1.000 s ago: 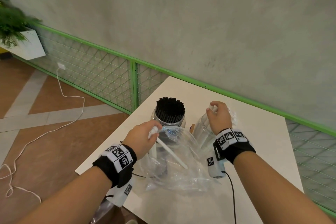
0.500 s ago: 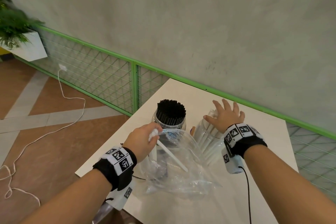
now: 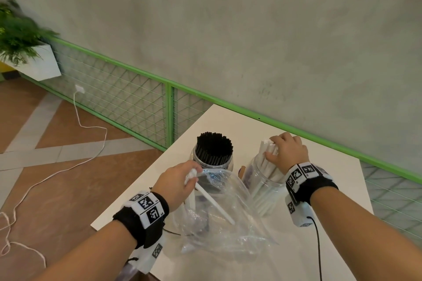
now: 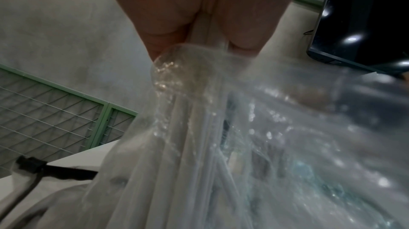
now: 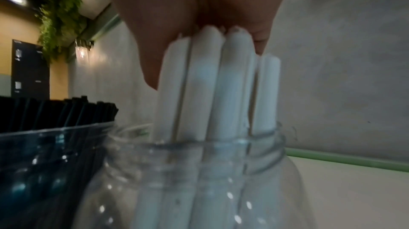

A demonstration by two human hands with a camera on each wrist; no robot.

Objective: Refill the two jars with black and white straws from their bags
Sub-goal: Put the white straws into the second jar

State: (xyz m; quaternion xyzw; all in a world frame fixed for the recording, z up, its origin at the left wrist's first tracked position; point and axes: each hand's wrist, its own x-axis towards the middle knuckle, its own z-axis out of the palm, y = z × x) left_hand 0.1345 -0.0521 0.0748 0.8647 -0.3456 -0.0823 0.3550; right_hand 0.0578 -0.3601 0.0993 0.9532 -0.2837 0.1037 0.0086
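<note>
Two clear jars stand side by side on the white table. The left jar is packed with black straws. The right jar holds white straws. My right hand sits on top of them, fingers and thumb curled round their upper ends. In front of the jars lies a crumpled clear plastic bag. My left hand grips the tops of a few white straws at the bag's mouth. In the left wrist view these straws run down inside the bag.
The table's left edge drops to a tiled floor with a white cable. A green mesh railing runs along the wall behind the table. A planter hangs at far left. A black wire trails from my right wrist.
My right hand let go of the white straws, spread open above the jar, and now curls over their tops again. The left hand and bag have stayed put.
</note>
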